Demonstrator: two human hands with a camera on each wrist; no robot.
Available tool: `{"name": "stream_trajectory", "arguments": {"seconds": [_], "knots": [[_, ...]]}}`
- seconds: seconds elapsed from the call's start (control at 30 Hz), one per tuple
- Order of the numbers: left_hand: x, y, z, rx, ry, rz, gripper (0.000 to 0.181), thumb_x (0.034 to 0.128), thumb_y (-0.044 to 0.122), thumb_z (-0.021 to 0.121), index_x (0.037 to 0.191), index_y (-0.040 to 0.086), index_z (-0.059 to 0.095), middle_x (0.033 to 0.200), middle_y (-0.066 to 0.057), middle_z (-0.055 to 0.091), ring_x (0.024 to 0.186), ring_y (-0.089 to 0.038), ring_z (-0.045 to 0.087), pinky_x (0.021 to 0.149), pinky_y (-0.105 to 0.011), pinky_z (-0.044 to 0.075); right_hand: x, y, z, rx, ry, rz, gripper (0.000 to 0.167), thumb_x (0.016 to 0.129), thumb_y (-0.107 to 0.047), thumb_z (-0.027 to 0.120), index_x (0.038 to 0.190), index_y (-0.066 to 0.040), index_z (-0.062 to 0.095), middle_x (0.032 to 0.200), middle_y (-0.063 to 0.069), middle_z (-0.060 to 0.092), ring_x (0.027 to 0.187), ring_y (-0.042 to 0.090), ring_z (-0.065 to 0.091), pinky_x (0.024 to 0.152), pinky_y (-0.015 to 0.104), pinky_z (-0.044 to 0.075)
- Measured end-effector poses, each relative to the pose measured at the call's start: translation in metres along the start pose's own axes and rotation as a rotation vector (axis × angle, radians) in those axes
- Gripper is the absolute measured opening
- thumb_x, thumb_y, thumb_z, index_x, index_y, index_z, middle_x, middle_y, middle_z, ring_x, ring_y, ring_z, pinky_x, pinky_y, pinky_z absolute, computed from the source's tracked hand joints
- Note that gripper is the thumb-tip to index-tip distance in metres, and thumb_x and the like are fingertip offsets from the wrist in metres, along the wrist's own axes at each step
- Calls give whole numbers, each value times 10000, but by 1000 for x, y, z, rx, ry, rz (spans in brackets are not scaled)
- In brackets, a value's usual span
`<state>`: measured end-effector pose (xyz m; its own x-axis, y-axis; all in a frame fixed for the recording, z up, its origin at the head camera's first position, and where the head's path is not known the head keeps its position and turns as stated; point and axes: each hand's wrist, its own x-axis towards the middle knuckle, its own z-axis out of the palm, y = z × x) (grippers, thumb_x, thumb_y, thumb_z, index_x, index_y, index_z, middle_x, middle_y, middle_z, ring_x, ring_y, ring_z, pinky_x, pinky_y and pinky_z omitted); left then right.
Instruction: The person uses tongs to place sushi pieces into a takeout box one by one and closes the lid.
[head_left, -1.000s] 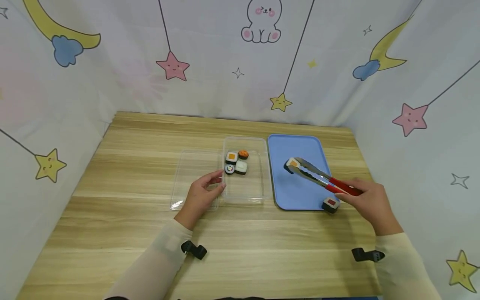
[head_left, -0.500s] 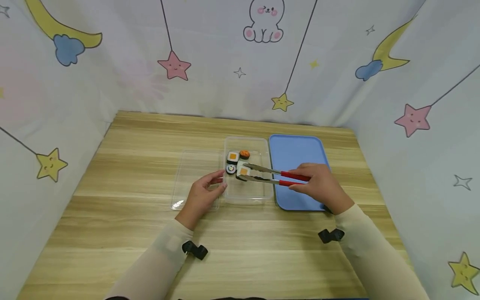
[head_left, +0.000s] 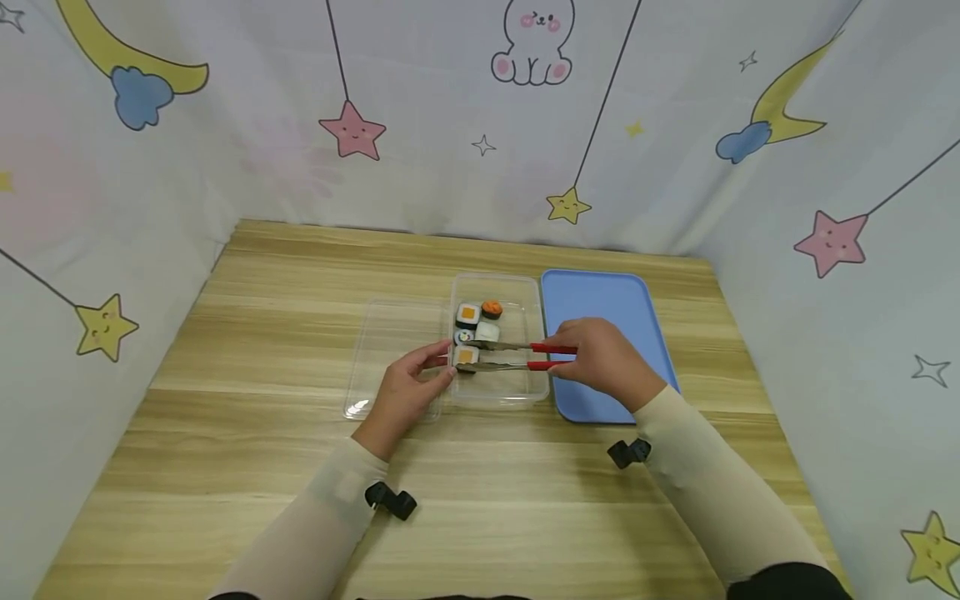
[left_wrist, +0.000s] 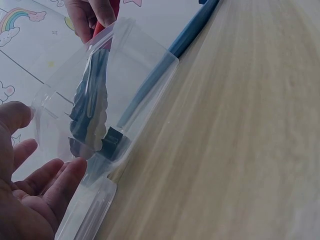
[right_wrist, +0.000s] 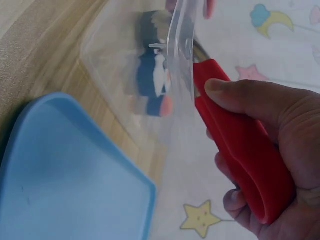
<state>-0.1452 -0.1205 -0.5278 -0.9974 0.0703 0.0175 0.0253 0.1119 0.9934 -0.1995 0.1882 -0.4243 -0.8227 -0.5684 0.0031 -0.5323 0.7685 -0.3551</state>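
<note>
My right hand (head_left: 600, 358) grips red-handled metal tongs (head_left: 542, 348) over the clear plastic container (head_left: 517, 392). The tong tips lie on either side of a square sushi piece with an orange centre (head_left: 467, 356), near the container's left wall. Whether they still pinch it, I cannot tell. My left hand (head_left: 405, 387) touches the outside of that wall, its fingers spread and fairly straight in the left wrist view. Beyond the tongs sit another orange-centred sushi (head_left: 468, 313), a small round roll (head_left: 463, 336), a white-topped piece (head_left: 487, 331) and an orange-topped piece (head_left: 491, 308).
A clear lid (head_left: 371, 358) lies flat left of the container, partly behind the left hand. The blue tray (head_left: 592, 292) stands close on the right, under the right forearm's reach. A patterned curtain (head_left: 420, 183) rises behind the wooden table (head_left: 480, 500).
My right hand has carried the orange-centred sushi by tongs from the tray leftward into the container, to its left wall. The dark roll at the tray's corner is now hidden. The left hand stays put.
</note>
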Motion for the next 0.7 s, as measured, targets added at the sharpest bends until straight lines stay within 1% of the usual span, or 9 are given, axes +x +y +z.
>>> {"name": "stream_trajectory", "arguments": {"seconds": [0.13,0.23,0.27,0.4,0.47,0.5,0.57,0.6,0.7], "knots": [[0,-1,-1,-17,1,4,472,951,148,774,1405,92,656,1370,-125,660,1239,-297,637,1033,-497,499,2,-1,0,12,-3,1,376,784,-198,924,1141,-140,821,912,-73,709,794,180,616,702,352,507],[0,-2,-2,-20,1,4,477,958,100,755,1416,45,634,1408,-163,632,1258,-342,620,1049,-528,484,2,-1,1,27,-6,9,379,777,-198,926,1137,-142,822,913,-78,708,803,181,618,706,349,512],[-1,2,-1,-17,0,5,475,960,85,749,1416,28,629,1415,-177,625,1260,-353,617,1050,-535,480,2,-1,1,34,-8,16,379,775,-195,926,1135,-140,821,916,-79,710,809,182,619,714,354,515],[-2,6,0,3,-6,-15,476,965,35,722,1422,-20,602,1436,-209,600,1271,-374,603,1043,-500,492,-3,1,0,49,2,51,387,777,-229,924,1141,-152,818,935,-77,707,830,168,617,742,367,530],[-2,6,0,1,-10,-24,480,966,41,724,1426,-13,601,1444,-198,597,1275,-357,604,1019,-410,518,-10,4,-3,66,19,70,400,784,-248,923,1156,-150,811,956,-68,707,850,177,622,753,379,535],[0,0,1,-1,-10,-31,485,967,45,725,1432,-4,600,1451,-188,594,1279,-351,602,1006,-371,526,-15,6,-6,72,31,74,409,787,-260,923,1165,-152,808,965,-60,705,859,184,624,752,382,539],[2,-3,1,-7,-12,-38,492,967,56,730,1439,9,599,1460,-174,591,1286,-339,601,990,-328,533,-28,11,-12,86,59,90,422,792,-251,921,1183,-148,799,989,-36,705,884,206,627,756,395,544],[2,-3,1,-12,-12,-35,494,966,70,735,1440,21,603,1463,-160,593,1285,-328,603,988,-322,535,-36,14,-16,91,77,101,430,794,-247,920,1193,-148,794,1002,-24,709,893,213,631,757,396,547],[2,-2,-1,-12,-7,-16,489,963,108,752,1431,51,622,1447,-131,612,1269,-306,618,1020,-411,524,-65,25,-31,93,134,154,454,801,-219,916,1225,-131,778,1069,35,720,921,247,637,731,392,557]]}}
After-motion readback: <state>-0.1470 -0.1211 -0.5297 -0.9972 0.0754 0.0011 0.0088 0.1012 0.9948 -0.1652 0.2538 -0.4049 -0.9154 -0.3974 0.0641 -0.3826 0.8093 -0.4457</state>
